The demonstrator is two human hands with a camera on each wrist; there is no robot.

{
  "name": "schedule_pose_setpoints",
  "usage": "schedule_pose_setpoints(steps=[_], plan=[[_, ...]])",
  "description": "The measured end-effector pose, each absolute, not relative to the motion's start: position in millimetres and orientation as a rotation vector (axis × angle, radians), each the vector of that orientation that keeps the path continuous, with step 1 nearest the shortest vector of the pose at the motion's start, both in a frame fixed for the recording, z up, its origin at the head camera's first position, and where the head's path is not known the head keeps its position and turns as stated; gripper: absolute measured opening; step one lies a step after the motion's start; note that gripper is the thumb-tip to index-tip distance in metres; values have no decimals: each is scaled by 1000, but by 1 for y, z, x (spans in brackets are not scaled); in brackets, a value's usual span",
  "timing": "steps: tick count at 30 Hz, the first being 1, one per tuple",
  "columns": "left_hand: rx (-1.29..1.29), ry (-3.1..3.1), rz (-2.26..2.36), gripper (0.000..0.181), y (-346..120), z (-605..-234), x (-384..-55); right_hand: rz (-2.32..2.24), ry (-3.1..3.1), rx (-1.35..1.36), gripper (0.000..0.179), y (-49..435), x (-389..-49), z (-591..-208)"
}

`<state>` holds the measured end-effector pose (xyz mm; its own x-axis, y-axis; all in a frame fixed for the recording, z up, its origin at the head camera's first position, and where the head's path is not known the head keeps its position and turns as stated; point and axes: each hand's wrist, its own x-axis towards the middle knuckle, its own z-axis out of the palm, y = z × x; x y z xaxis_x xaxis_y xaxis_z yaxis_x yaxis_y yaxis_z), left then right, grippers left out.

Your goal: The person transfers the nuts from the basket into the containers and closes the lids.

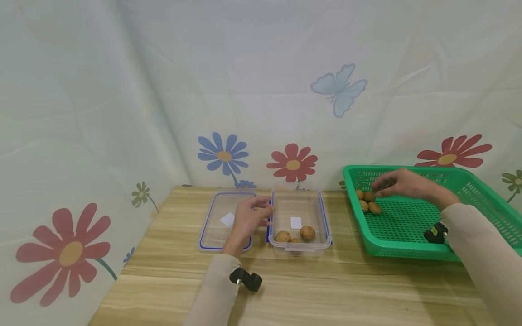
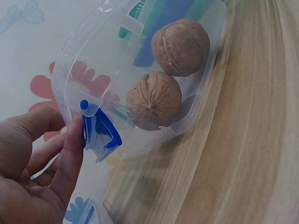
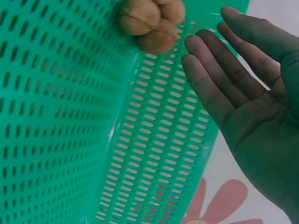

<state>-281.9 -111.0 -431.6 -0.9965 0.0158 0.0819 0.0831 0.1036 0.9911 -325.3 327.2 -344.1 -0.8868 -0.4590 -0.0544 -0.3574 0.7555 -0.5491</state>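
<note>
My left hand [image 1: 250, 216] is at the left side of a clear plastic food container [image 1: 299, 246], its fingertips right at the outer wall. In the left wrist view one finger [image 2: 70, 156] lies against the hinged blue latch [image 2: 100, 128]. Inside the container are several walnuts [image 1: 307, 233], at its near end. My right hand [image 1: 401, 184] hovers over a green plastic basket [image 1: 369, 242], with fingers extended and apart and nothing in the palm. Just left of those fingertips, more walnuts [image 3: 140, 17] lie clustered in the basket's left corner.
A clear lid [image 1: 210, 240] with a blue seal lies left of the container, partly behind my left hand. Both containers stand on a wood-grain table [image 1: 310, 290]. Behind it hangs a white curtain [image 1: 253, 90] printed with flowers and a butterfly.
</note>
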Motion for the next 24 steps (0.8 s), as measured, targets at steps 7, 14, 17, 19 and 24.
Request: schedule_pose_setpoints(steps=[7, 14, 17, 19, 24], plan=[[-97, -2298, -2071, 35, -111, -431, -282, -769, 2688, -706, 28, 328, -329, -353], [-98, -2297, -2070, 35, -111, -432, -283, -670, 2684, -750, 25, 326, -334, -361], [-98, -2300, -2066, 35, -111, -432, -284, -641, 2694, -757, 26, 325, -335, -363], [-101, -2299, -2066, 35, -111, -433, -284, -631, 2698, -756, 25, 325, -336, -365], [-103, -2300, -2071, 35, -112, -432, -283, -604, 2695, -739, 18, 324, -337, -366]])
